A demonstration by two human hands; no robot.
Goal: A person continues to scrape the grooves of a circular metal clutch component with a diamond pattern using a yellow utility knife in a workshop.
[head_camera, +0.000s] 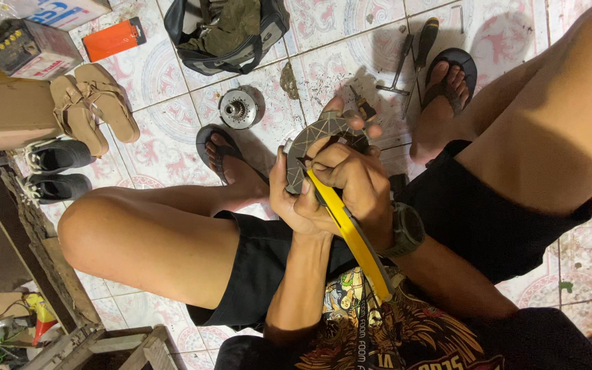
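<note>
Head view looked down on a seated person in black shorts, knees spread over a patterned tile floor [173,147]. Nearest the camera, a yellow-handled tool [352,236] ran from above the printed shirt up into the hands. The right hand [354,185], a dark wristwatch [405,229] on its wrist, was closed around the tool's handle, its working end pressed against a grey curved brake shoe [316,140]. The left hand [294,202] was wrapped around the lower edge of that shoe, thumb along its side — the part was held up between both hands, above the lap and clear of the floor.

Beyond the hands, both feet rested in dark sandals [217,147]. A round metal drum part [239,107] lay on the tiles just past the left foot. Screwdrivers [412,55] lay near the right foot.

Farthest off — a black tool bag [227,34] stood open at the top edge, with an orange box [113,39], tan slippers [94,103] and dark shoes [56,171] to the left beside a wooden bench.
</note>
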